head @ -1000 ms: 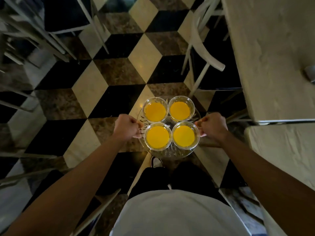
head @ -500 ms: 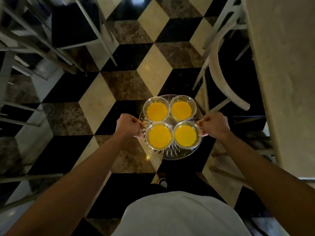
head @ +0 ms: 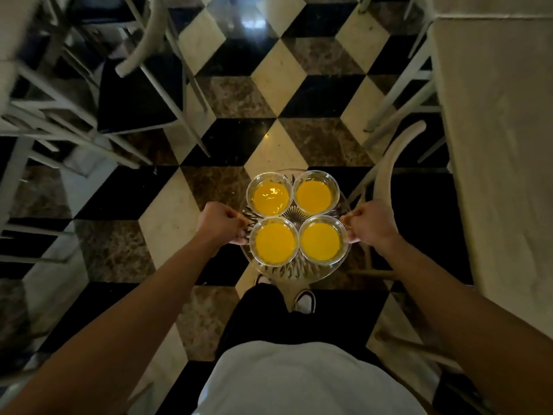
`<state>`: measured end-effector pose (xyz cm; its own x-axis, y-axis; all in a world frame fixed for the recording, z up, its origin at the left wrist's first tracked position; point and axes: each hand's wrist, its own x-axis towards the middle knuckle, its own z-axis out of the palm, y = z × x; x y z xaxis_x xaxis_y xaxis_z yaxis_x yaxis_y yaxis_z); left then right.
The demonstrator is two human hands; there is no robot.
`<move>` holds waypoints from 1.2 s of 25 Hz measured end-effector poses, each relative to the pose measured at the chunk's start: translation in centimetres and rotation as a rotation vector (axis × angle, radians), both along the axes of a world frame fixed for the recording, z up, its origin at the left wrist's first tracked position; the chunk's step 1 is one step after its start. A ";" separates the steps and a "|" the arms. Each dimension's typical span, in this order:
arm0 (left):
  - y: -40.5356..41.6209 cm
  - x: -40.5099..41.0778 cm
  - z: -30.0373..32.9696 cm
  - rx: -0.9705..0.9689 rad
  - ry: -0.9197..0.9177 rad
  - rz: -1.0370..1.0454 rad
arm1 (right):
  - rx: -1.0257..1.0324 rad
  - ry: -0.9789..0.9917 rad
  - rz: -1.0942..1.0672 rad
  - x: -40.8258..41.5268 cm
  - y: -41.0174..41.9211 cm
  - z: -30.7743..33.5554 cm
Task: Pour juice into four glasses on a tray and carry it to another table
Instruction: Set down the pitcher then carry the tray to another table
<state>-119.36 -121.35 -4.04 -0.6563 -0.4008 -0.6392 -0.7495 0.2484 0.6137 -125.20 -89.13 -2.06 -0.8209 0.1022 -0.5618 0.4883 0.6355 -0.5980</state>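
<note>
The left hand has its fingers curled round the left edge of the tray, and the right hand grips the right edge in the same way, so the clear glass tray hangs between them in front of the person's body, above the checkered floor.

On the tray stand four glasses, touching or nearly touching in a square: far left glass, far right glass, near left glass and near right glass. All hold orange juice, filled fairly high.

The step in hand looks like the carry, with the pouring done. To do it well, both hands should stay level with each other, steps short and smooth, since the juice could slop with any tilt. The path runs between a chair on the left and a curved chair back close to the right hand; that elbow needs watching.

The counter on the right is cut off by the picture's edge, so whether it is the goal cannot be told. The fingertips under the tray are hidden, and the feet are partly covered by the tray.
</note>
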 end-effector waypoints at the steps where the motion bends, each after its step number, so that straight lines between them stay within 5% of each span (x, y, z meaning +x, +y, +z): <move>1: -0.4 -2.1 -0.1 0.002 0.001 -0.005 | -0.007 0.004 -0.012 -2.0 -0.2 -0.1; 14: -4.9 -30.8 -0.6 -0.060 -0.005 -0.265 | 0.011 -0.004 -0.154 -25.0 -5.1 -0.8; 30: -4.9 -62.5 -0.8 -0.029 -0.044 -0.201 | 0.012 -0.034 -0.140 -56.5 -4.8 -2.4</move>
<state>-181.83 -126.21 -4.86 -0.6962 -0.2836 -0.6595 -0.7094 0.4124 0.5716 -181.73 -93.96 -4.46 -0.7791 0.2209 -0.5867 0.5920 0.5671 -0.5726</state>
